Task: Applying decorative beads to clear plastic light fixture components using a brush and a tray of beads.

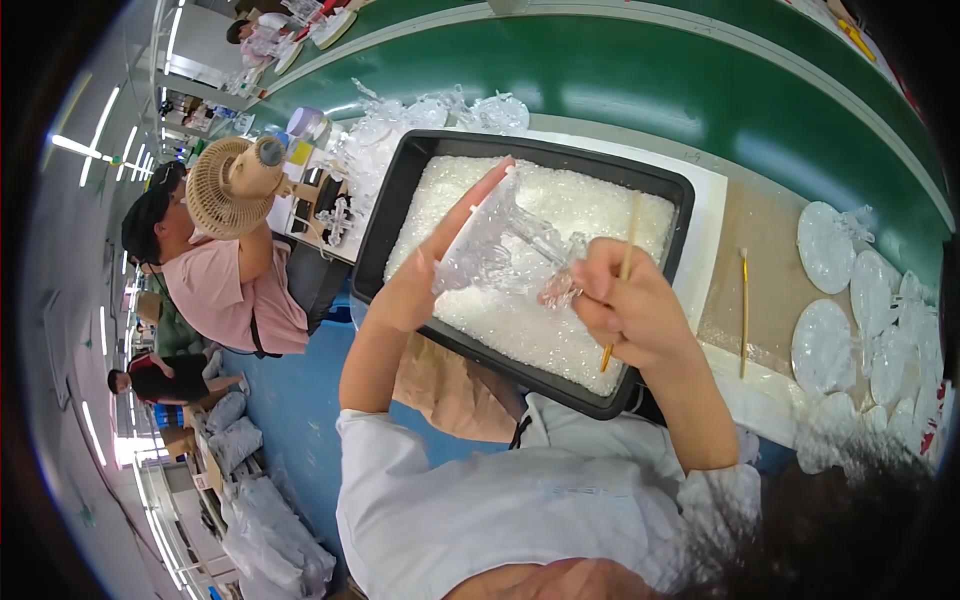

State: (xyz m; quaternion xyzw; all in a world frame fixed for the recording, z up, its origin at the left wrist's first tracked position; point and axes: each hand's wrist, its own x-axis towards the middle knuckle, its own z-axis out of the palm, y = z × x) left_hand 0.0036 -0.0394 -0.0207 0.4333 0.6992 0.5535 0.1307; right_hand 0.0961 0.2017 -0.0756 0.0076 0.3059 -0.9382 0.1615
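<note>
- Your left hand (425, 268) holds a clear plastic piece (490, 240) from its 9 o'clock side, the fingers stretched along the outside of its round base toward 1 o'clock.
- Your right hand (630, 308), at the piece's 4 o'clock, is curled narrow around a thin brush (607, 356) with a yellowish handle. The brush runs steeply, from 12 to about 6 o'clock. The fingertips are at the far end of the piece; how firmly they touch it you cannot tell.
- The piece is tilted, its base toward 10 o'clock and its see-through raised parts pointing toward 4. It is above the middle of a black tray (388, 222).
- The tray is filled with white, glittering granules (520, 335).
- Taking the tray as the clock's centre, a second brush (744, 312) lies at 3 o'clock on a brown board (772, 222).
- Farther out at 3 o'clock, round clear pieces (824, 345) crowd together, some overlapping.
- At 11 o'clock, just beyond the tray, is a jumble of more clear parts (378, 140).
- A glossy green surface (630, 85) sweeps across 12 and 1 o'clock.
- Between 9 and 10 o'clock stands a beige fan (228, 185); beside it sits a co-worker in a pink shirt (230, 285).
- At 8 o'clock, blue floor (310, 420) shows, with bulky plastic bags (270, 535) past it.
</note>
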